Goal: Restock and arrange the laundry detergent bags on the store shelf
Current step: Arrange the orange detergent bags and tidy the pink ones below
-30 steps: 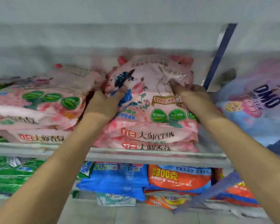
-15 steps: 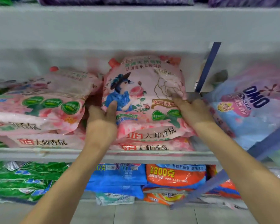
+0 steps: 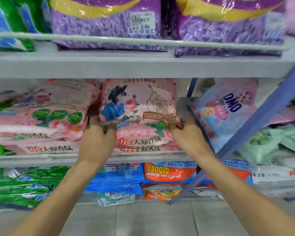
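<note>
The top pink bag lies on the middle shelf, roughly halfway along it, as the uppermost of a stack of matching pink bags whose brand lines show just behind the shelf's front lip. Both hands reach in over that lip. The left hand grips the bag's lower left edge with its fingers curled round it, and the right hand pinches the lower right corner between thumb and fingers. Holding both lower corners seems chosen to give control of a soft, sagging pack, so that it can be squared up or slid on the stack without twisting.

The bag's printed face is turned out toward the aisle, apparently so that a shopper reads it. Its bottom edge points at the shelf's front lip, and its top seam points up and back toward the shelf's rear wall. The long axis therefore runs front to back across the shelf, tilted upward at the rear, with the short axis along the shelf's length.

Further left on the same shelf sits a second pink stack, just beside the first. Toward the shelf's right end leans a blue-and-pink OMO bag. Purple bags stand on the level above the shelf — blue and orange packs lie below it.
</note>
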The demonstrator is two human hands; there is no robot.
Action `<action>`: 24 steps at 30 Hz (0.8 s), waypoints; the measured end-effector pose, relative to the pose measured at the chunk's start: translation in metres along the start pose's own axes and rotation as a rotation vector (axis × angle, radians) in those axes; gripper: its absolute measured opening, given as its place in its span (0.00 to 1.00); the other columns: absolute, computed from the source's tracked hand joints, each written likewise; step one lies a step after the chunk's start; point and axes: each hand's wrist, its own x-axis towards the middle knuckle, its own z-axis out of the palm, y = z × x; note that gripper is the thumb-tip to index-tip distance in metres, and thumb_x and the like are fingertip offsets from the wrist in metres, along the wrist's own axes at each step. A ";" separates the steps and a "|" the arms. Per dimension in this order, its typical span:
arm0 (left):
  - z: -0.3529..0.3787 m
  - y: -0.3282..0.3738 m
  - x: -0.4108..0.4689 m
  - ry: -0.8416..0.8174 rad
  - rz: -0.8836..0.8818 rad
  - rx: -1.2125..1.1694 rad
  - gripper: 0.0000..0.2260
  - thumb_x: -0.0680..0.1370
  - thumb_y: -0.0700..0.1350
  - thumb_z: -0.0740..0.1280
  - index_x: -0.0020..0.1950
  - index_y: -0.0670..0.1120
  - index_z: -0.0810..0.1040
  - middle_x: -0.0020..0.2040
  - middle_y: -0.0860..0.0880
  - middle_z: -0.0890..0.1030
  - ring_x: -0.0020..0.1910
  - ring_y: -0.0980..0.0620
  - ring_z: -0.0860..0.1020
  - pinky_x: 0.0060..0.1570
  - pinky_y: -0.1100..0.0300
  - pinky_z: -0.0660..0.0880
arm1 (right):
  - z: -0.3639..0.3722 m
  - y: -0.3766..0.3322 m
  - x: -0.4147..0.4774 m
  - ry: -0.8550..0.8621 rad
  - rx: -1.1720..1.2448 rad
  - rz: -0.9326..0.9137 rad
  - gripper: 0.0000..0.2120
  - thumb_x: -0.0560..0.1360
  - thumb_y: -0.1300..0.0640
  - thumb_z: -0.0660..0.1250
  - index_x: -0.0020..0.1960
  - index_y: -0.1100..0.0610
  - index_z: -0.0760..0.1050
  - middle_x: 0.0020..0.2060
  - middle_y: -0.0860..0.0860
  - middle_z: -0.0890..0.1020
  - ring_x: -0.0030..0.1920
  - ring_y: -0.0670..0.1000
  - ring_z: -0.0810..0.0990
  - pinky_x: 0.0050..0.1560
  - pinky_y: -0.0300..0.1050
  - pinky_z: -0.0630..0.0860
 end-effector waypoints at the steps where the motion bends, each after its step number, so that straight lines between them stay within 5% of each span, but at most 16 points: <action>1: -0.003 -0.001 -0.011 -0.031 0.011 0.055 0.17 0.83 0.48 0.63 0.69 0.41 0.69 0.45 0.44 0.77 0.44 0.41 0.75 0.42 0.54 0.65 | -0.003 -0.003 -0.013 -0.008 -0.016 -0.005 0.08 0.82 0.48 0.66 0.50 0.53 0.76 0.39 0.48 0.81 0.40 0.50 0.80 0.36 0.42 0.71; 4: -0.017 -0.008 -0.039 -0.174 0.062 0.152 0.26 0.84 0.55 0.57 0.81 0.48 0.60 0.65 0.39 0.77 0.62 0.37 0.75 0.59 0.48 0.72 | -0.005 -0.007 -0.047 -0.039 0.085 0.029 0.10 0.81 0.44 0.67 0.56 0.48 0.73 0.47 0.44 0.81 0.45 0.44 0.80 0.39 0.38 0.72; 8: -0.044 0.002 -0.064 -0.372 0.062 0.275 0.27 0.84 0.60 0.52 0.82 0.52 0.58 0.82 0.41 0.57 0.80 0.43 0.59 0.75 0.49 0.61 | -0.004 -0.015 -0.073 -0.163 -0.032 -0.080 0.20 0.80 0.43 0.67 0.70 0.46 0.71 0.57 0.50 0.78 0.45 0.36 0.78 0.45 0.27 0.71; 11: -0.062 0.012 -0.068 -0.452 0.099 0.333 0.28 0.84 0.61 0.55 0.82 0.53 0.57 0.82 0.41 0.57 0.82 0.43 0.53 0.78 0.44 0.58 | -0.015 -0.023 -0.082 -0.169 -0.154 -0.127 0.27 0.82 0.44 0.65 0.79 0.50 0.65 0.64 0.51 0.77 0.56 0.47 0.79 0.59 0.43 0.76; 15: -0.083 0.035 -0.073 -0.476 0.153 0.417 0.28 0.82 0.61 0.60 0.80 0.50 0.63 0.79 0.41 0.65 0.80 0.40 0.57 0.74 0.41 0.61 | -0.033 -0.036 -0.097 -0.181 -0.253 -0.141 0.25 0.82 0.42 0.63 0.76 0.48 0.67 0.69 0.50 0.76 0.67 0.53 0.77 0.64 0.52 0.77; 24: -0.102 0.068 -0.111 -0.505 0.189 0.385 0.29 0.82 0.59 0.61 0.80 0.48 0.64 0.82 0.43 0.59 0.81 0.41 0.56 0.78 0.44 0.57 | -0.088 -0.057 -0.165 -0.092 -0.336 -0.112 0.29 0.84 0.40 0.58 0.80 0.53 0.62 0.78 0.50 0.67 0.77 0.53 0.66 0.72 0.51 0.67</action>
